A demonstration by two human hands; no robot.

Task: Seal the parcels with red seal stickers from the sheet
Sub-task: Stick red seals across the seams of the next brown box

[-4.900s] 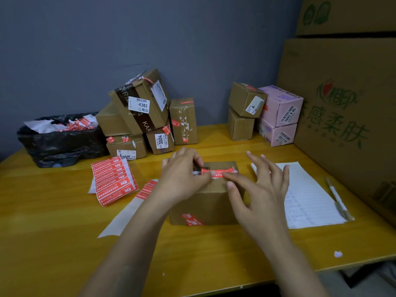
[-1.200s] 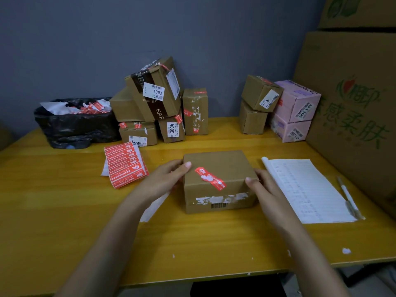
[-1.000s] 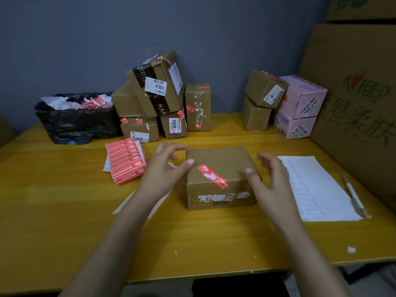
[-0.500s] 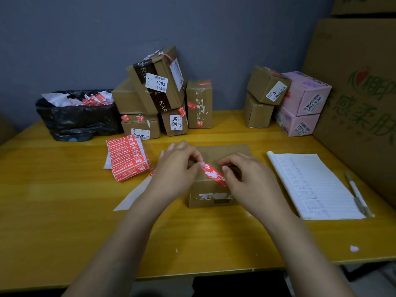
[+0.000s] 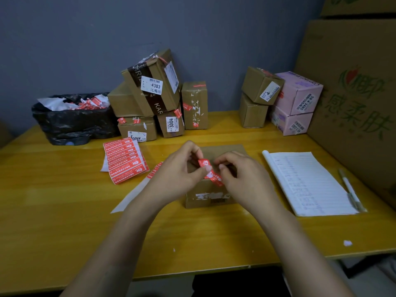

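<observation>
**While pinching the sticker, lay it straight across the seam**

Once lined up, lower the sticker (image 5: 204, 163) from one end and rub it flat toward the other, trapping no crease. Keep the parcel (image 5: 201, 199) steady on the worktop (image 5: 64, 211) meanwhile; judging by the light cardboard, expect sliding under any sideways push. Avoid letting the raised end fold back and stick glue to glue.

Find the left hand (image 5: 180, 170) at 9 o'clock of the sticker, thumb and forefinger pinching the far end, lifted a little off the parcel top. Find the right hand (image 5: 244, 181) at 3 o'clock, fingers curled in just beside the near end; cannot tell whether gripping that end, pressing it or merely close. Look for the near end lying against the front top edge of the parcel, between both hands.

For further seals, reach to the sheet (image 5: 125, 159) at 10 o'clock of the parcel, near the left hand but not touching. Leave alone the notebook (image 5: 308, 183) at 3 o'clock and the pen (image 5: 351, 191) along its right edge. Expect more boxes (image 5: 150, 99) at 11 o'clock, against the wall.
</observation>
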